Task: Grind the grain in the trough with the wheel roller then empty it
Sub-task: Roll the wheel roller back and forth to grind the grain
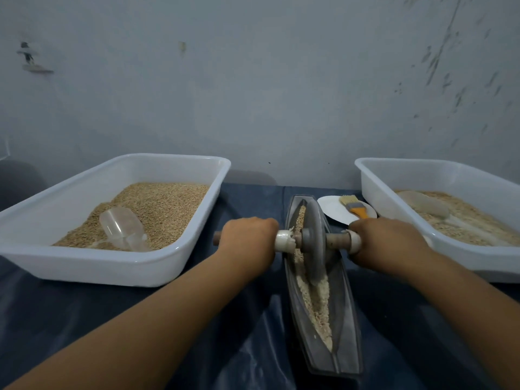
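A long grey boat-shaped trough (346,342) lies lengthwise on the dark blue cloth, between my arms. Crushed pale grain (318,299) fills its groove. The grey wheel roller (313,235) stands upright in the groove, in the trough's far half. A wooden axle runs through it to both sides. My left hand (247,237) grips the left handle. My right hand (385,240) grips the right handle. Both fists hide most of the handles.
A white tub (92,266) of whole grain with a clear scoop (123,228) stands at the left. Another white tub (478,263) with ground grain and a scoop (425,204) stands at the right. A white plate (334,211) with an orange-handled brush (353,206) lies behind the trough. A wall is close behind.
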